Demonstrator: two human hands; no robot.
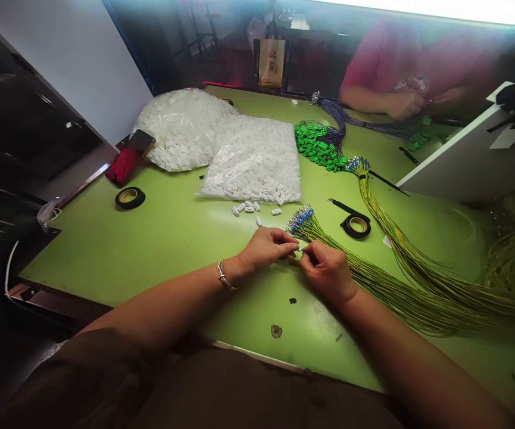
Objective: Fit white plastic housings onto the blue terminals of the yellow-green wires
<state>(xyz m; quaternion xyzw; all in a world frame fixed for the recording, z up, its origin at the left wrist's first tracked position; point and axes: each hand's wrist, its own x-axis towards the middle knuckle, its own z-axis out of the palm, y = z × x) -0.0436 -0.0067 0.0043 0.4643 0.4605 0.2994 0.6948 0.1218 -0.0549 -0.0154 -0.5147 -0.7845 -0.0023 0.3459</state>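
Observation:
My left hand [271, 245], with a bracelet [223, 275] at its wrist, has thumb and fingers pinched together; what they hold is hidden. Facing it closely, my right hand [328, 271] is closed in a pinch. In the gap between the fingertips shows a tiny pale-blue wire end [300, 250], held by my right hand. Just behind lies a bundle of yellow-green wires [373, 274], with metal terminals and blue sleeves [300, 220] at its end. Several loose white connector housings [249, 207] lie beyond my left hand, one [259, 221] close to it.
Two clear bags of white housings [252, 161] [181, 128] stand at the back. Black tape rolls [130, 198] [356, 226] lie left and right. Green connectors [320, 146] and a second wire bundle [382, 226] lie back right. A co-worker's hand [406, 104] is across the table.

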